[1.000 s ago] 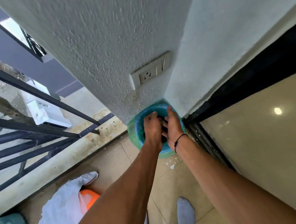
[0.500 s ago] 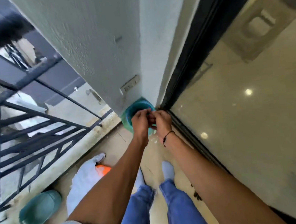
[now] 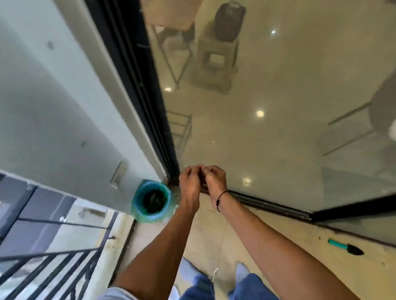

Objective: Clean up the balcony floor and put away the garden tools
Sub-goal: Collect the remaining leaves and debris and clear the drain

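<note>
Underfoot, two socked feet and blue jeans stand on the beige balcony tiles. Off to the right, near the glass, a small trowel with teal handle and dark blade lies on the floor beside the door track, well apart from both hands. Both forearms reach forward; left hand and right hand are raised together, knuckles touching, fingers curled inward. Cannot tell whether either pinches anything; blur hides the fingertips. Black cord bracelet on the right wrist. Just left of the hands, a blue bucket lined with a green bag sits in the wall corner, dark debris inside. Railing at left. Farther off, sliding glass door with black frame; wall socket above the bucket.
</note>
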